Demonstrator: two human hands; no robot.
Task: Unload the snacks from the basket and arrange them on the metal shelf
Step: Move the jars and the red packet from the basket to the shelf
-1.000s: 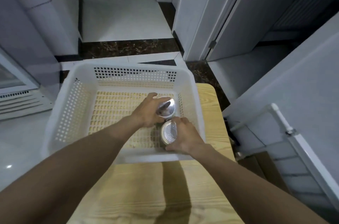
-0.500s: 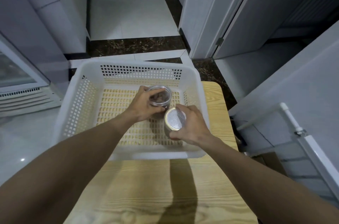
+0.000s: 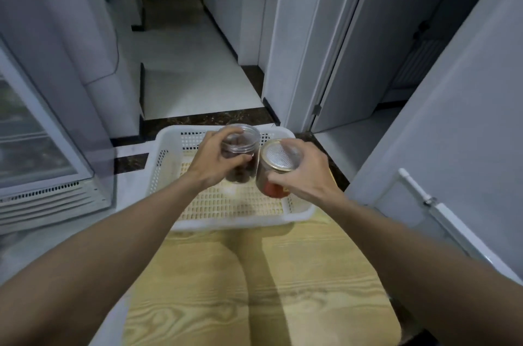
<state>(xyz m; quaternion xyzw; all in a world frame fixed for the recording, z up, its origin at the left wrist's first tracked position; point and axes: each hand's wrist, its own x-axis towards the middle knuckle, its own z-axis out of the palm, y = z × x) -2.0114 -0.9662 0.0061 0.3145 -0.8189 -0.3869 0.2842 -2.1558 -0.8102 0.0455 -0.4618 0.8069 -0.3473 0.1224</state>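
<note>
While jars [image 3: 240, 147] hover over basket [image 3: 243, 222], cooler [image 3: 34, 147] stands left.

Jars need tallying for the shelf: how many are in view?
2. One clear-lidded jar in the left hand, one silver-lidded jar in the right hand, both held over the white basket; hands may hide others.

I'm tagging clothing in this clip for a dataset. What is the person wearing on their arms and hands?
Nothing that shows. The left hand and right hand are bare, with no gloves, and no rings show. The left forearm and right forearm are uncovered up to the picture's edge: no sleeves, watch or bracelet in view.
</note>
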